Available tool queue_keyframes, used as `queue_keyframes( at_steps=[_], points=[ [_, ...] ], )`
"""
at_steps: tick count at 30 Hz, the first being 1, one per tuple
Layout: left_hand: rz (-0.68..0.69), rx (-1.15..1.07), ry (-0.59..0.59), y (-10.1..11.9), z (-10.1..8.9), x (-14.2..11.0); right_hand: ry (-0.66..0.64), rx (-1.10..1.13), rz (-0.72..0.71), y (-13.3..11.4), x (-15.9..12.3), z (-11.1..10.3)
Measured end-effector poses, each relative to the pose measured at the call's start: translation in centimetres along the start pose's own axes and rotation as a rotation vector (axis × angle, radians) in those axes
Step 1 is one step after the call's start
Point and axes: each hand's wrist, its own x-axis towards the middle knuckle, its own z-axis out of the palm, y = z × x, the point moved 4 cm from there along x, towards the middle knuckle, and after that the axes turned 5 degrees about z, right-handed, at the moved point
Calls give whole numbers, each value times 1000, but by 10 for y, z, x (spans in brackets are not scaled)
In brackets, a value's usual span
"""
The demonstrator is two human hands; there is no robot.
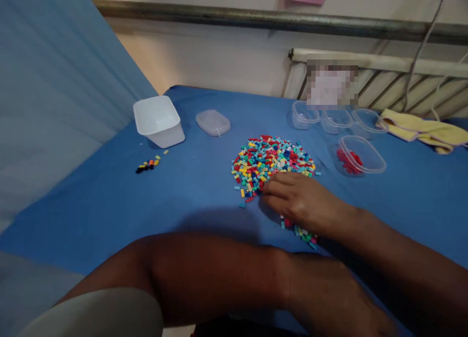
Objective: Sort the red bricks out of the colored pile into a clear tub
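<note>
A pile of small colourful toy bricks (270,156) lies on the blue cloth, with red, yellow, teal, green and white pieces mixed. At the near right edge of the pile, my right hand (298,198) is palm down with its fingers curled together among the bricks. Its fingertips are hidden, so I cannot make out what they pinch. A smaller group of bricks (305,235) shows just below this hand. My left forearm reaches across the foreground, and my left hand (336,295) rests low at the right, its fingers dark and hard to see.
A clear tub with red bricks (349,161) stands to the right. Behind it are several clear tubs (333,125) and a yellow cloth (420,129). At the left are a white container (161,127), stacked clear lids (213,125) and a few loose bricks (149,164). A radiator (380,83) borders the back.
</note>
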Motion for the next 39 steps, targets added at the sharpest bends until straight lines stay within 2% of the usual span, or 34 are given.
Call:
queue_keyframes(
  at_steps=[2,3,5,8,11,14,16,19,24,30,35,39],
  points=[
    [231,-128,-45,12,1,-2,40,22,52,20,-9,-4],
    [267,-149,-53,15,1,-2,73,31,79,31,-12,-5],
    [227,-128,-65,14,0,-1,134,47,127,50,-17,-2],
    [239,-127,-126,15,-1,1,182,87,175,67,-20,3],
    [247,-132,-65,14,-2,1,217,112,209,69,-21,-1],
    [249,-87,28,15,2,-1,262,98,235,57,-14,-9],
    [262,-62,77,16,5,-1,229,56,222,46,-2,-5],
    [279,-40,112,16,7,-1,98,-38,204,34,21,13],
    [291,-14,95,17,2,-2,-54,-102,266,43,41,36],
    [231,-15,21,18,0,-4,-98,-146,351,70,42,37],
    [250,-14,99,16,6,-4,-82,-128,382,79,45,36],
    [274,-21,164,15,14,-2,-66,-85,392,80,22,24]
  ],
)
